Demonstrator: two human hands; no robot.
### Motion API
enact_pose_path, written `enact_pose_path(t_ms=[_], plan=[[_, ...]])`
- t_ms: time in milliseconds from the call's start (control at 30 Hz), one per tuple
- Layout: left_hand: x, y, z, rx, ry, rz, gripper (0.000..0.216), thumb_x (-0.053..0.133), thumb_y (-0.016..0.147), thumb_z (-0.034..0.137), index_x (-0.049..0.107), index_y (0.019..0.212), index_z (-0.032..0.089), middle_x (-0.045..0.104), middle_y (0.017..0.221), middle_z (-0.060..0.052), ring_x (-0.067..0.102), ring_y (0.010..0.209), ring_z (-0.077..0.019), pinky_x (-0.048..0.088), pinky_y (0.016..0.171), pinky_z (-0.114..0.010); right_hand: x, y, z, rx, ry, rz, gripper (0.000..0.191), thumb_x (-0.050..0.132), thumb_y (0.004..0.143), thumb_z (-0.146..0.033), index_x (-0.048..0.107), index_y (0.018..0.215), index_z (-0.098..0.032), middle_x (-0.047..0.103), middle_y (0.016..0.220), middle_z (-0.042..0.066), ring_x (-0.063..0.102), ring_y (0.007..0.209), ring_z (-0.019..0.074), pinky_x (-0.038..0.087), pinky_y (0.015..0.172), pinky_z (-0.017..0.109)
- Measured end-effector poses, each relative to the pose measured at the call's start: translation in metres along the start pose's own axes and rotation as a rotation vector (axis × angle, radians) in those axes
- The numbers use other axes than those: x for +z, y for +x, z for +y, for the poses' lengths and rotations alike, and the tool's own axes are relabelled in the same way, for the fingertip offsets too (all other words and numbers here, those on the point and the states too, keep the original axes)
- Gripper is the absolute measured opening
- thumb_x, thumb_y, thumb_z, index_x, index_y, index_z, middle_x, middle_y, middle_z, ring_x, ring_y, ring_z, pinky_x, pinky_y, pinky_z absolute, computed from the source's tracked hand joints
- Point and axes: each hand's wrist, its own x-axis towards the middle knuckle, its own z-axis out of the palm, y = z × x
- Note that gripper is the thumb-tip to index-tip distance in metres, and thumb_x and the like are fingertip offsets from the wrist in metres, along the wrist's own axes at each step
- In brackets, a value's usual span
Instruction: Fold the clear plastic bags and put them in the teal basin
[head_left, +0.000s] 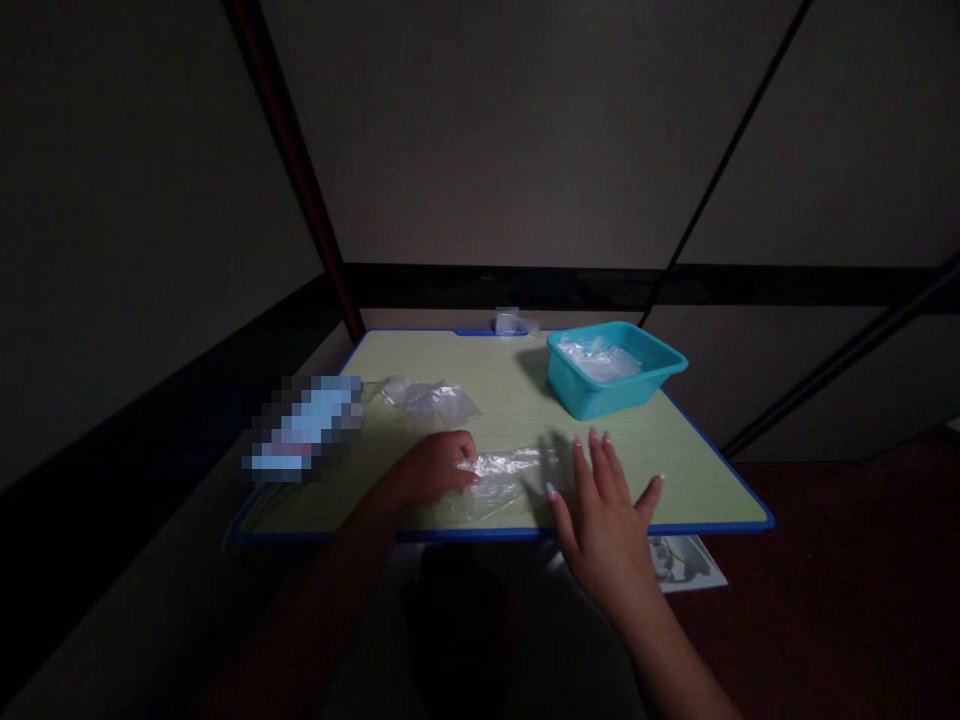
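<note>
A clear plastic bag (502, 478) lies near the front edge of the table. Its left end is pinched in my left hand (442, 465), whose fingers are curled. My right hand (606, 505) is spread flat over the bag's right end, palm down, with fingers apart; whether it presses on the plastic or hovers just above cannot be made out. Behind my left hand lies another crumpled clear plastic bag (435, 398). To the right stands a turquoise plastic basket (604, 400) with more clear plastic bags (600, 358) inside.
The table (517, 385) has a pale top and blue rim. A pixelated blue object (307, 425) is at its left edge. A small clear holder (508, 320) stands at the back edge, before a panelled wall. A white printed sheet or box (686, 562) shows below right.
</note>
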Motion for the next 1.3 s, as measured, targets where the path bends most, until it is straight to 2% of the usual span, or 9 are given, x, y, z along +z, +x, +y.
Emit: enact_pose_path(t_ms=[100,167,267,500,600,700,833,1000,1300], plan=[[0.001,0.0,-0.002,0.034,-0.006,0.008,0.019,0.061,0.068,0.026,0.056,0.082,0.016,0.055,0.063,0.004,0.051,0.059,-0.0125,0.033,0.053,-0.021,-0.002,-0.001,-0.028,-0.357,0.142,-0.136,0.059,0.035,0.092,-0.039,0.02,0.146,-0.021,0.024,0.15,0.008,0.018,0.138,0.0231,-0.004,0.109,0.056],[0.001,-0.001,-0.003,0.033,-0.001,0.009,0.017,0.061,0.068,0.024,0.056,0.081,0.016,0.054,0.063,0.004,0.049,0.058,-0.0115,0.032,0.053,-0.021,0.002,0.002,-0.039,-0.459,0.193,-0.22,0.059,0.036,0.092,-0.042,0.022,0.145,-0.021,0.027,0.149,0.007,0.02,0.138,0.0216,-0.006,0.11,0.052],[-0.002,-0.003,-0.005,0.025,0.006,0.012,0.017,0.063,0.066,0.023,0.055,0.079,0.016,0.054,0.063,0.004,0.048,0.058,-0.0109,0.031,0.052,-0.02,0.01,0.01,-0.035,-0.349,0.152,-0.237,0.059,0.031,0.093,-0.045,0.026,0.144,-0.015,0.028,0.148,0.01,0.02,0.138,0.0235,-0.012,0.108,0.055],[-0.008,-0.003,-0.016,0.012,-0.011,0.012,0.018,0.065,0.065,0.023,0.056,0.079,0.016,0.055,0.06,0.003,0.051,0.054,-0.0127,0.031,0.049,-0.021,0.012,0.018,0.015,-0.023,-0.024,-0.238,0.062,0.022,0.094,-0.049,0.031,0.142,-0.011,0.028,0.147,0.016,0.014,0.139,0.0294,-0.011,0.103,0.064],[-0.009,-0.002,-0.02,0.032,-0.021,0.002,0.019,0.065,0.065,0.024,0.055,0.079,0.016,0.055,0.058,0.003,0.052,0.053,-0.0128,0.032,0.049,-0.022,0.007,0.018,0.011,0.013,-0.055,-0.182,0.061,0.024,0.094,-0.046,0.031,0.141,-0.008,0.024,0.148,0.018,0.012,0.139,0.03,-0.01,0.103,0.064],[-0.009,-0.002,-0.022,0.054,-0.016,0.012,0.018,0.065,0.065,0.024,0.056,0.078,0.015,0.054,0.06,0.004,0.051,0.055,-0.0121,0.032,0.051,-0.021,0.001,0.024,-0.014,-0.219,0.03,-0.161,0.059,0.026,0.094,-0.044,0.023,0.145,-0.014,0.019,0.151,0.012,0.013,0.14,0.0244,-0.008,0.107,0.059],[-0.008,-0.003,-0.023,0.088,-0.009,0.036,0.017,0.065,0.062,0.02,0.056,0.076,0.015,0.054,0.063,0.004,0.05,0.062,-0.0122,0.033,0.055,-0.021,0.005,0.039,-0.051,-0.526,0.181,-0.232,0.055,0.023,0.095,-0.046,0.023,0.145,-0.021,0.027,0.149,0.006,0.018,0.138,0.0172,-0.01,0.11,0.051],[-0.01,-0.008,-0.022,0.064,-0.002,0.051,0.014,0.064,0.062,0.02,0.057,0.074,0.016,0.053,0.06,0.004,0.049,0.058,-0.0123,0.031,0.052,-0.021,0.023,0.055,-0.052,-0.389,0.159,-0.28,0.058,0.021,0.095,-0.048,0.03,0.142,-0.015,0.031,0.146,0.012,0.022,0.137,0.0215,-0.013,0.107,0.055],[-0.009,-0.008,-0.021,-0.008,-0.029,0.052,0.018,0.066,0.063,0.023,0.056,0.077,0.016,0.055,0.059,0.003,0.054,0.053,-0.014,0.032,0.047,-0.021,0.027,0.051,0.006,-0.098,0.031,-0.333,0.065,0.018,0.093,-0.052,0.019,0.146,-0.014,0.019,0.151,0.013,0.012,0.14,0.0249,-0.006,0.105,0.061]])
